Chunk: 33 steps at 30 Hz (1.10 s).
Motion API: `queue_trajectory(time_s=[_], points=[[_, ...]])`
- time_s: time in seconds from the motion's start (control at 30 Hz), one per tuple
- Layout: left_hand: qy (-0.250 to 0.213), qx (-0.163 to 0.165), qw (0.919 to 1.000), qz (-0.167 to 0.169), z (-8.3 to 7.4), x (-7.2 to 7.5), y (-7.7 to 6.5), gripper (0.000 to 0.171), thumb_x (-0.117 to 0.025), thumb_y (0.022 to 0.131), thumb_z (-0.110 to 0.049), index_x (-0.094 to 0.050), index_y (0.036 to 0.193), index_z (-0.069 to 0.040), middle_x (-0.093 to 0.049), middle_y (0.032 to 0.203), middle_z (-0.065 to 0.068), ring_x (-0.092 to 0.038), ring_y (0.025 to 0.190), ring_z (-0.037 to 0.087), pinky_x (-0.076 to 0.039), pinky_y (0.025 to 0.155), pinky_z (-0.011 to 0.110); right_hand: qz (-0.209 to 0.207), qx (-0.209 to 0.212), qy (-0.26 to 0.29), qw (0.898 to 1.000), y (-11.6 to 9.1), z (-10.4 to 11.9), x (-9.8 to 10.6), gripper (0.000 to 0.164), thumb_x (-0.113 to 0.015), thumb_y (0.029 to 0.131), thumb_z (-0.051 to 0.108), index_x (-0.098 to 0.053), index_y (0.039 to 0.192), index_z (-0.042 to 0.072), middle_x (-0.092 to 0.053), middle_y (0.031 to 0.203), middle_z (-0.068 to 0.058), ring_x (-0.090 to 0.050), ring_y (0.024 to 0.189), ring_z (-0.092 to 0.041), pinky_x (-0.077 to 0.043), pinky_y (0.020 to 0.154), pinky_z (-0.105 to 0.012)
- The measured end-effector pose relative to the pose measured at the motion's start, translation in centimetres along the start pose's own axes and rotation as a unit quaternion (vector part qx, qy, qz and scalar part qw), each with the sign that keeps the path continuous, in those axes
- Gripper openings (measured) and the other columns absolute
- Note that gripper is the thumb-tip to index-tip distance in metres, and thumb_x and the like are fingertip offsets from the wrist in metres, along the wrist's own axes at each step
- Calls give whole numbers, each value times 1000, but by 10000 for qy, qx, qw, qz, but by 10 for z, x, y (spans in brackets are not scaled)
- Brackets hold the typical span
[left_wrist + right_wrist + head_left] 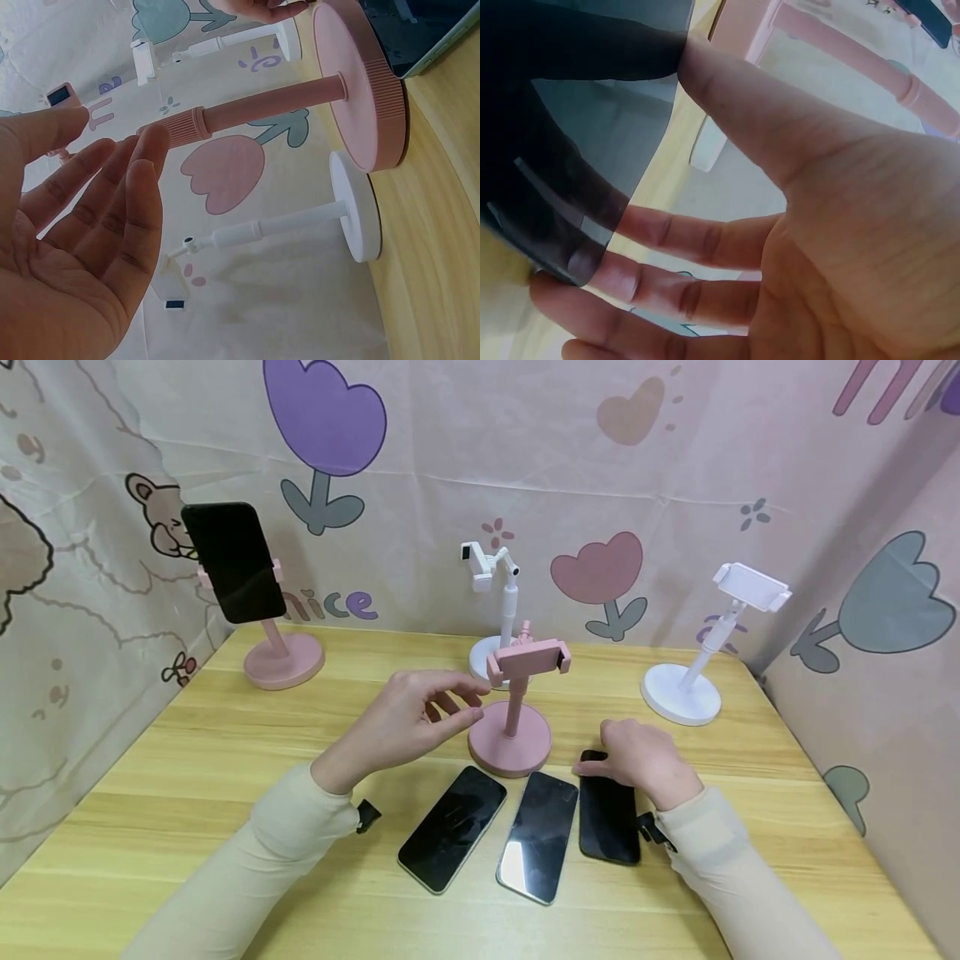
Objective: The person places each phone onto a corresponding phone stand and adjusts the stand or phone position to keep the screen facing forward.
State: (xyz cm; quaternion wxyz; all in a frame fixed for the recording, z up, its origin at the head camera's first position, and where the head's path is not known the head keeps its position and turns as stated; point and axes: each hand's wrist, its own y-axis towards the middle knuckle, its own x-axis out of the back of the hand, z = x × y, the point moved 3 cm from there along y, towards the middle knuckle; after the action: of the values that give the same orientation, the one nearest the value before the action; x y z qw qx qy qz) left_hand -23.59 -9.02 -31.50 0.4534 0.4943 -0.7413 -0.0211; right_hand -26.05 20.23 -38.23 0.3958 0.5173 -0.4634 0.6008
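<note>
My right hand (648,764) grips the far end of a black smartphone (609,822) lying on the table, the rightmost of three. In the right wrist view, the thumb presses one edge of that phone (630,142) and fingertips meet another edge. My left hand (416,718) hovers left of a pink phone stand (510,745), fingers loosely bent with nothing between them. Its fingertips overlap the ribbed collar of the stand's post (274,103) in the left wrist view; I cannot tell whether they touch. The stand's holder (528,660) has no phone in it.
Two more smartphones, one at the left (453,831) and one in the middle (538,839), lie before the pink stand. Behind stand white phone stands, one central (510,602) and one right (682,695). Another pink stand (283,662) at far left bears a phone (234,560). Patterned cloth (450,485) hangs behind.
</note>
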Motion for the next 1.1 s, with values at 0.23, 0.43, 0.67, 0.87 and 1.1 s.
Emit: queue_trajectory(time_s=[0.23, 0.43, 0.67, 0.87, 1.1], points=[[-61, 29, 10000, 32, 1, -1, 0, 26, -70, 89, -26, -70, 113, -16, -68, 98, -6, -64, 77, 2, -55, 64, 22, 11, 316, -43, 9995, 1, 0, 1, 55, -73, 73, 59, -63, 91, 7, -55, 78, -2, -50, 64, -19, -41, 52, -33], [-54, 56, 10000, 33, 1, -2, 0, 25, -70, 89, -24, -71, 112, -15, -68, 98, -7, -64, 77, 3, -55, 64, 23, -118, 566, 71, 9983, 1, 2, 2, 58, -77, 71, 54, -63, 99, 5, -57, 84, -3, -52, 68, -19, -47, 59, -35], [-26, 50, 10000, 51, 1, -2, 1, 26, -70, 89, -26, -70, 113, -16, -67, 97, -10, -64, 77, 2, -55, 64, 23, -166, 856, 191, 9960, 1, 4, 4, 55, -82, 69, 48, -64, 101, 7, -59, 90, -3, -55, 74, -19, -50, 68, -39], [-77, 32, 9999, 89, 1, -3, 1, 27, -69, 89, -28, -70, 114, -17, -68, 97, -8, -64, 77, 2, -55, 63, 24, -76, 1102, 286, 9935, 2, 7, 5, 54, -85, 67, 38, -65, 107, 8, -61, 99, -7, -57, 82, -21, -50, 75, -40], [-129, 58, 9998, 160, 2, -5, 0, 26, -69, 89, -27, -70, 113, -17, -68, 98, -8, -64, 78, 3, -56, 63, 27, 153, 1163, 515, 9918, 3, 9, 3, 58, -89, 64, 27, -63, 113, 8, -59, 104, -8, -57, 84, -22, -50, 78, -40]])
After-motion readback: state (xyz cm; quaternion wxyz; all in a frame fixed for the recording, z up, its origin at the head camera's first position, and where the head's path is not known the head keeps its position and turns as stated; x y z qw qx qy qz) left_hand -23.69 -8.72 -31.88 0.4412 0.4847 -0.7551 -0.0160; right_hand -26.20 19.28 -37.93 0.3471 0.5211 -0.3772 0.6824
